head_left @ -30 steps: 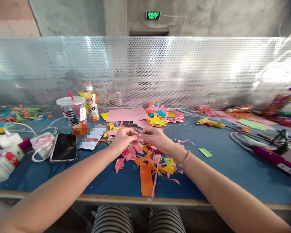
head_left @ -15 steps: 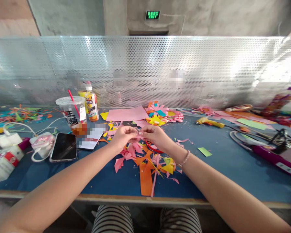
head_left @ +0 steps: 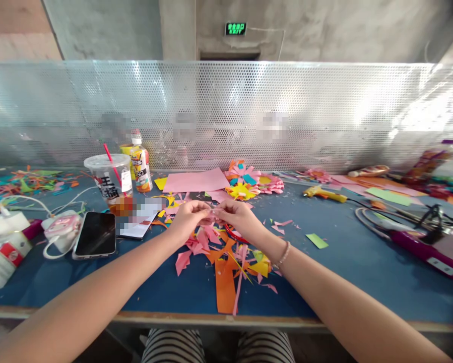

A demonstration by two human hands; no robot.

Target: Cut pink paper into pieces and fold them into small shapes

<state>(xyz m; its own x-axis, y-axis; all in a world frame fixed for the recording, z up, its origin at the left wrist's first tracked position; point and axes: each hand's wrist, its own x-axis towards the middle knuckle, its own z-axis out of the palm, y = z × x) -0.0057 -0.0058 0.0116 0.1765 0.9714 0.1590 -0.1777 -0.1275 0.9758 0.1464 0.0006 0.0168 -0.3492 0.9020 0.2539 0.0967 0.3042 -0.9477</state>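
Perforated metal sheeting (head_left: 226,111) backs a blue desk (head_left: 362,272), and a green exit sign (head_left: 236,28) on the concrete wall above it reads "EXIT" under smaller characters too small to read. At the desk's centre, both hands meet over a heap of paper scraps (head_left: 226,252): the left hand (head_left: 188,218) and the right hand (head_left: 238,217) each pinch one end of a small pink paper piece (head_left: 212,214), fingertips pressed together on it, held just above the heap. A long orange strip (head_left: 224,287) runs from the scraps toward 6 o'clock. At 12 o'clock lies a pink sheet (head_left: 196,180), with finished paper flowers (head_left: 249,182) just beside it at 1 o'clock. At 10 o'clock stand a plastic cup (head_left: 109,177) with a red straw and bold black characters on its side, and a juice bottle (head_left: 140,164) whose label is too blurred to read. A black phone (head_left: 95,234) lies at 9 o'clock. A yellow glue gun (head_left: 322,192) rests at 2 o'clock, a green paper slip (head_left: 317,240) at 3 o'clock.
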